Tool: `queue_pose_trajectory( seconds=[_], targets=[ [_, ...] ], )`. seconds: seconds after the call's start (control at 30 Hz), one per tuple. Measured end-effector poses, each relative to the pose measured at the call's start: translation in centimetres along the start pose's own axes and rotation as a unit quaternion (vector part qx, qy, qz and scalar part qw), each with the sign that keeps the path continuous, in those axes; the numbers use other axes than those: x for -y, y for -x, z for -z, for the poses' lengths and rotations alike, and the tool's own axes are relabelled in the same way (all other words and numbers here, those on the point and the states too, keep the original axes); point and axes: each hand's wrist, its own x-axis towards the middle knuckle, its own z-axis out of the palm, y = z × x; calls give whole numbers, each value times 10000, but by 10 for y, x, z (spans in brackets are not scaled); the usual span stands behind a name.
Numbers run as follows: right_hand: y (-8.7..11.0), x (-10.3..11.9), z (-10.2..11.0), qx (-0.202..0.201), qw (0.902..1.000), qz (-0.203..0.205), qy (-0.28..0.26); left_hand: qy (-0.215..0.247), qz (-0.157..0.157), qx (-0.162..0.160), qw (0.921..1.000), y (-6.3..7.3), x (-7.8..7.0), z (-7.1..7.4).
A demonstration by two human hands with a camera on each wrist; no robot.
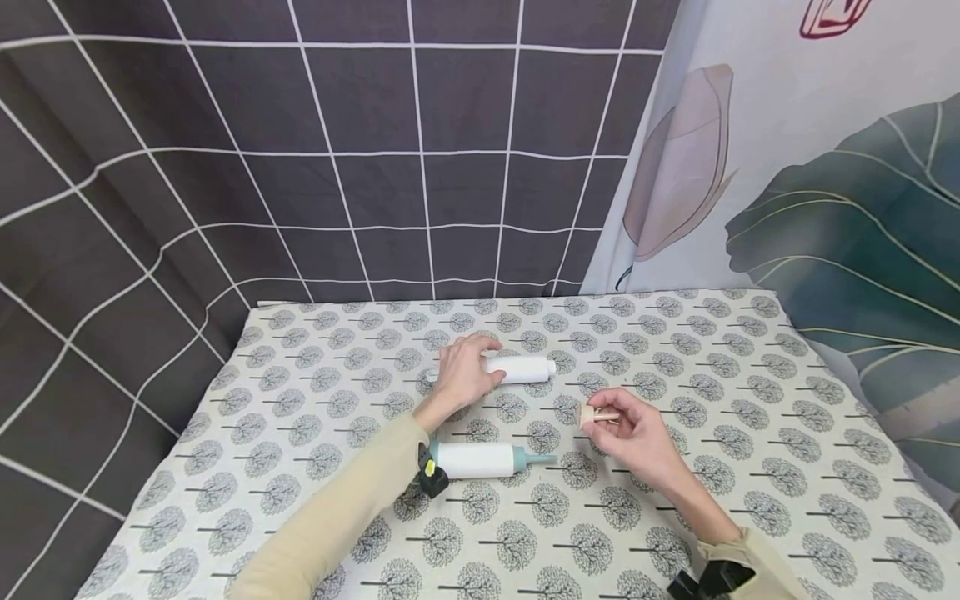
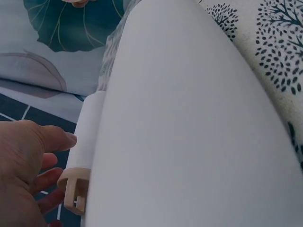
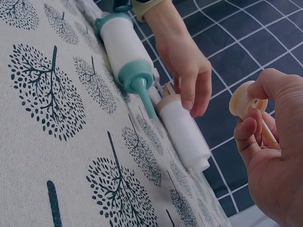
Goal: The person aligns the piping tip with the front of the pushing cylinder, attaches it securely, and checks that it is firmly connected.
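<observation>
At the back of the table lies a white barrel with a small stepped tip at its right end and a beige collar at the other. My left hand hovers around the collar end, fingers loosely bent and thumb at the barrel's near side. In my right hand I pinch a small beige piece with a round disc-like end and a thin stem, held above the cloth. Nearer to me lies a second white barrel with teal ends and a thin teal nozzle pointing right.
A cream tablecloth with a tree print covers the table. Behind stands a dark curtain with white grid lines. A pale curtain with large leaves hangs at the right. The teal-ended barrel fills much of the left wrist view.
</observation>
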Motion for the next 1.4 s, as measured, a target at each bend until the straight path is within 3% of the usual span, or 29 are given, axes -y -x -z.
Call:
queue_pose_trajectory(
  seconds=[0.57, 1.07, 1.4],
  targets=[
    [-1, -2, 0, -97, 9997, 39, 228, -115, 164, 464, 9987, -8, 5, -7],
    [0, -3, 0, -80, 9997, 23, 247, -59, 233, 695, 9973, -8, 1, -10],
    [0, -4, 1, -69, 9998, 105, 139, -137, -28, 711, 9974, -8, 2, -11]
  ],
)
